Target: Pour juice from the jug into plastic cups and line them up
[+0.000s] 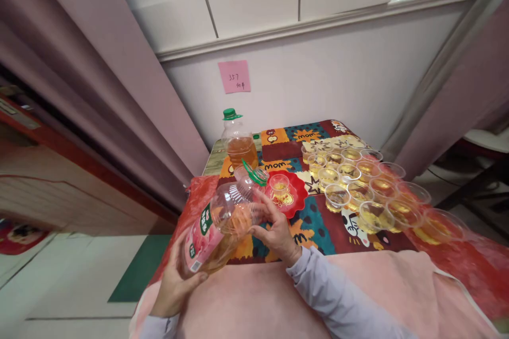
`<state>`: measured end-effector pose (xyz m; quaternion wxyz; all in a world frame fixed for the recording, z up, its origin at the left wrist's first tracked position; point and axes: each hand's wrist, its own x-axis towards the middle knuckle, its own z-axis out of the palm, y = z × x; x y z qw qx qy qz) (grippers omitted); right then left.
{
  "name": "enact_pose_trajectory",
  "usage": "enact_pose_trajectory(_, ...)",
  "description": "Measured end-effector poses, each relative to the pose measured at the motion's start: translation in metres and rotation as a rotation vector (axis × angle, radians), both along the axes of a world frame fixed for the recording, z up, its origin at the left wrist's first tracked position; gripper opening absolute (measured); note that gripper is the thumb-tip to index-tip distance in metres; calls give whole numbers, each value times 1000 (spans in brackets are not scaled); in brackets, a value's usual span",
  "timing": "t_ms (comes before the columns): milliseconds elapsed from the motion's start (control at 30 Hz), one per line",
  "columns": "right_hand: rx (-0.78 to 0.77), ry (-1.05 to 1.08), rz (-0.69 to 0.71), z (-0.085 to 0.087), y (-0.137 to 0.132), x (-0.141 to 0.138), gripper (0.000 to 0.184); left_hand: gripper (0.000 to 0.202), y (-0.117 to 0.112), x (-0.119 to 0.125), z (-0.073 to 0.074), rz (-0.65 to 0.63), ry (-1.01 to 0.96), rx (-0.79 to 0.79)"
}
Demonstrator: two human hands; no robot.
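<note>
Both hands hold a large clear plastic bottle (222,228) with a pink label, tilted so its uncapped mouth points away and to the right. My left hand (178,270) wraps around the base. My right hand (276,228) grips the bottle near its shoulder. A green carry ring (252,174) sits at its neck. Amber liquid lies along the bottle's lower side. Just beyond the mouth, a small clear plastic cup (279,184) with some pale yellow liquid stands on a red scalloped plate (300,201). I cannot make out any stream of liquid.
A second bottle (240,145) with a green cap, partly full, stands upright at the back left. Rows of clear cups (350,172) holding yellow liquid fill the table's right side. A green cap (256,136) lies near the back. A pink cloth (358,286) covers the near edge.
</note>
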<state>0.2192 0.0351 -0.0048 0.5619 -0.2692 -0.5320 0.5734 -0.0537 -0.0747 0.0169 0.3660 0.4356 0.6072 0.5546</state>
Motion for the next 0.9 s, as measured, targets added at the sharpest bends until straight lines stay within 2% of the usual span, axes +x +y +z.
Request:
enact_pose_trajectory(133, 82, -55, 102, 16, -8, 3, 98, 120, -8, -4, -13, 45, -81, -8)
enact_pose_trajectory(233, 140, -166, 97, 23, -11, 11, 95, 120, -12, 3, -22, 108, -125, 39)
enact_pose_trajectory(367, 219, -370, -38, 35, 0, 41, 68, 118, -13, 9, -34, 130, -228, 82)
enact_pose_trajectory(467, 340, -591, -213, 57, 26, 70, 46, 115, -11, 4, -39, 120, -256, 83)
enact_pose_trajectory(533, 397, -825, -287, 76, 49, 86, 41, 111, -9, -1, -40, 108, -256, 80)
enact_pose_trajectory(633, 448, -1352, -251, 101, 80, 97, 50, 106, -8, -4, -35, 63, -296, 87)
enact_pose_trajectory(667, 454, -1442, -215, 107, 88, 97, 55, 106, -8, -3, -33, 43, -319, 90)
enact_pose_trajectory(767, 459, -1590, -102, 116, 104, 87, 72, 104, -9, 1, -25, 9, -367, 97)
enact_pose_trajectory(900, 454, -1747, 7, 112, 111, 65, 81, 103, -10, 6, -19, -1, -370, 98)
